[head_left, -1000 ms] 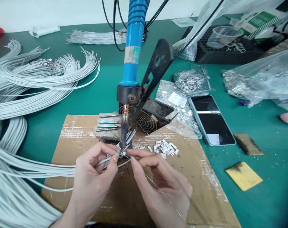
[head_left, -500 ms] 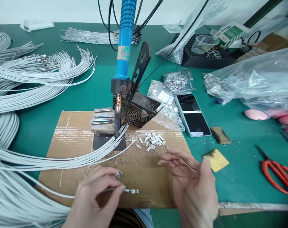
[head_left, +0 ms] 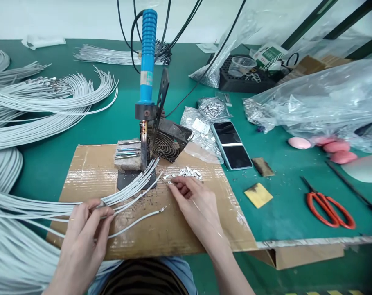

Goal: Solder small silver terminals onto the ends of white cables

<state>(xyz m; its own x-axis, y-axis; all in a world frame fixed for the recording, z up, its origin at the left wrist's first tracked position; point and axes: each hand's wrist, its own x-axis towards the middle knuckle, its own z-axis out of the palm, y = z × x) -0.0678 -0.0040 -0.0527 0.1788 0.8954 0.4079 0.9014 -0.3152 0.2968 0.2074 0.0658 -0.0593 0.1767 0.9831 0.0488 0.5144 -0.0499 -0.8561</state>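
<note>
My left hand (head_left: pixel 89 225) is closed at the left of the cardboard, thumb and fingers pinching a white cable (head_left: pixel 139 196). Just below it lies another white cable (head_left: pixel 143 220), a small metal connector on its tip. A bundle of white cables (head_left: pixel 124 197) runs past my left fingers toward the soldering iron stand's base. My right hand (head_left: pixel 195 200) reaches to a pile of small metal connectors (head_left: pixel 190 173); its thumb and index finger come together on one at the pile's left edge. A thin wire (head_left: pixel 207 219) crosses the back of this hand.
A blue-handled soldering iron (head_left: pixel 147 61) stands upright in its holder behind the cables. To the right are a phone (head_left: pixel 231 145), a yellow sponge (head_left: pixel 258 195) and red-handled scissors (head_left: pixel 330 209). Large coils of white cable (head_left: pixel 35 123) fill the left side.
My left hand has moved left, leaving the connector-tipped cable on the cardboard and taking another cable. My right hand has moved left to the connector pile and its fingers have closed.
</note>
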